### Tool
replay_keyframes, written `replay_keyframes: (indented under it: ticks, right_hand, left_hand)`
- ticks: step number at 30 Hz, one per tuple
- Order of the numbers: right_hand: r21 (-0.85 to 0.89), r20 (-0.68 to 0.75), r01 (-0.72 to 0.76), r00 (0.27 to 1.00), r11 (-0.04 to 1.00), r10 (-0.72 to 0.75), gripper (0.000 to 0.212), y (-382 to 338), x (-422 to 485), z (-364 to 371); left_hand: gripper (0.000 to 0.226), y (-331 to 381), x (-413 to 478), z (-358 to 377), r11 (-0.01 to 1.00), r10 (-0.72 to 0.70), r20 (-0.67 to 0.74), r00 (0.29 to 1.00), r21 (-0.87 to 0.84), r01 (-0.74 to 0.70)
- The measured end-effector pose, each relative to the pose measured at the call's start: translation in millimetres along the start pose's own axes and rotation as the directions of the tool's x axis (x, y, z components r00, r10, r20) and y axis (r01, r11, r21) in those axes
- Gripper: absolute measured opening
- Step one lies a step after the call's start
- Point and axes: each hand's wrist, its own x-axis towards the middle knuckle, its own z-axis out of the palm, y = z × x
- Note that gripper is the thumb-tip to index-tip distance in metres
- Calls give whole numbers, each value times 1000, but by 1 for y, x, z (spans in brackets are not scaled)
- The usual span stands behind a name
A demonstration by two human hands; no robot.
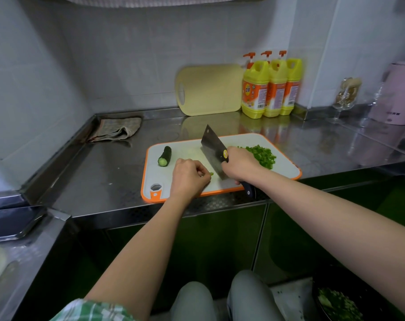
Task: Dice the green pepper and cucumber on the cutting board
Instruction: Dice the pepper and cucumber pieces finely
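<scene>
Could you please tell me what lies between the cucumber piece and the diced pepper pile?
The head view shows the cleaver, held by the right hand, and otherwise bare board.

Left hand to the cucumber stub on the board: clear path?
Probably yes. The cucumber stub lies beyond the left hand with bare cutting board between, and the cleaver is on its other side. It seems to pinch a small green piece.

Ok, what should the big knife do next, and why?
Probably chop down through the small green piece that the left hand pinches right beside the cleaver in the right hand. The pepper pile looks already diced; the cucumber stub lies uncut on the cutting board.
</scene>
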Motion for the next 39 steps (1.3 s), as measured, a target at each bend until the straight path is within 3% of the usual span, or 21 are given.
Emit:
replay_keyframes:
  ticks: [14,18,25,28,33,37,39]
  right_hand:
    - [-48,136,13,991,999,-6,16,-10,-1,-4]
    - [-23,109,-16,994,1000,18,20,-12,1,2]
    - [60,11,-79,997,995,78,8,14,5,-7]
    - [186,-8,-39,999,982,41,7,17,2,-8]
    - [266,111,-20,994,964,-10,9,4,-8,1]
    - [284,192,-102,980,953,48,18,12,-5,6]
    - [279,161,-151,981,948,109,15,26,1,1]
  left_hand:
    - [14,-1,1,0,1000,-7,15,1000,-2,7]
    - [13,-3,2,0,1000,-3,32,999,-7,3]
    - [10,-8,6,4,997,42,88,995,-74,-35]
    - [13,-9,6,3,996,11,43,999,-89,-8]
    - [19,-7,0,-1,987,-86,-106,991,-145,70]
    - [19,-6,-2,-3,990,-99,-103,990,-115,88]
    - [18,-6,-3,-3,991,-101,-78,992,-96,93]
